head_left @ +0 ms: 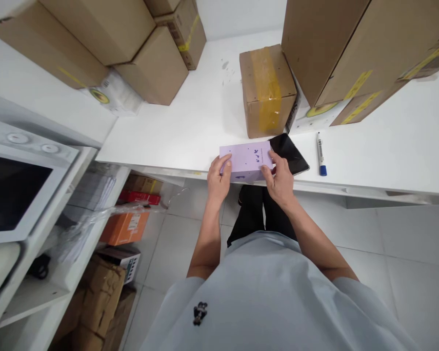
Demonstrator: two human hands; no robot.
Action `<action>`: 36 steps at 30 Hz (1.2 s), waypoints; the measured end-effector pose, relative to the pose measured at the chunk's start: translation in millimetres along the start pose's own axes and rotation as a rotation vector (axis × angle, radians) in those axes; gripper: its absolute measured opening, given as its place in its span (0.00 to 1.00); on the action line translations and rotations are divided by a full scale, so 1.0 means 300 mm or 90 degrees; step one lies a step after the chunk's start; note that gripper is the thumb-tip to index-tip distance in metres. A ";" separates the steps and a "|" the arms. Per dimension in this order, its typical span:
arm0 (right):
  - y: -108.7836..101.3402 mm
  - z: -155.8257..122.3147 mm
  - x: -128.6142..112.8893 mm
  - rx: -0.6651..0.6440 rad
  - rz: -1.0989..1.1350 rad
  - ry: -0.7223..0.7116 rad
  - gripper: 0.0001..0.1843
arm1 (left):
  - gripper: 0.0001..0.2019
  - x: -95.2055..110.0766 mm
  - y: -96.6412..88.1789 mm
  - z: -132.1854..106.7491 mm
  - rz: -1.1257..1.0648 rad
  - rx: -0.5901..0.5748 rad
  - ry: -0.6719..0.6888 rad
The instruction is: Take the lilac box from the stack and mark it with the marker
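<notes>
From where I stand, 1 person is at a smooth white table (201,117), with 2 bare hands on 1 lilac rectangular cardboard box (246,155). That box is at the table's front edge, close before the body; whether its underside rests on the tabletop I can't tell. The left hand (219,179) is closed on its left end, the right hand (279,178) on its right end, thumb on the near face. Small dark purple marks are printed on it.

Just right of the lilac box, partly covered by the right hand, lies 1 flat glossy black tablet (294,153); farther right is 1 white marker with a blue cap (320,153). Just beyond the box sits 1 brown carton with broad yellow tape (254,92).

Beyond the lilac box, to its left, I count at least 3 brown cardboard cartons (153,68); beyond it to its right rises an overlapping pile of large brown cartons (384,48). I see 2 white boxes with a fruit picture, 1 to the box's left (119,95) and 1 to its right (322,119).

Well left of the lilac box stands 1 white appliance with 2 round knobs (68,153); lower down on that side is 1 orange cardboard box (122,229).
</notes>
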State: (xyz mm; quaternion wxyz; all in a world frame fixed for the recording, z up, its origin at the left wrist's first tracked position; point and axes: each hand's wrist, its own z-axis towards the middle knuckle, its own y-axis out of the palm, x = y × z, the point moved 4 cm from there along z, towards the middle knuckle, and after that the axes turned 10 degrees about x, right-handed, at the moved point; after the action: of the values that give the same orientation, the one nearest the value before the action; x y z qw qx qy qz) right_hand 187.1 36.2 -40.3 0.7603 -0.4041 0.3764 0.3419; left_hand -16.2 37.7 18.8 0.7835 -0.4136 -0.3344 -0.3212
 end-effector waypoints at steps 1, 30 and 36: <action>0.000 0.000 0.001 0.001 0.001 -0.002 0.36 | 0.23 0.002 0.000 -0.001 0.004 0.003 0.008; -0.001 0.002 0.001 0.020 -0.002 -0.029 0.37 | 0.34 -0.091 -0.043 -0.021 0.037 -0.116 0.014; -0.002 0.002 -0.003 0.024 0.006 -0.021 0.36 | 0.29 -0.089 -0.043 -0.008 0.040 -0.098 0.001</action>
State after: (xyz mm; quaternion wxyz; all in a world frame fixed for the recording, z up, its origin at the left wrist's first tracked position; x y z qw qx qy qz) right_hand 187.4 36.2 -39.2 0.7724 -0.3822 0.3720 0.3449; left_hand -41.0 35.9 2.4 0.7593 -0.4830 -0.2949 -0.3212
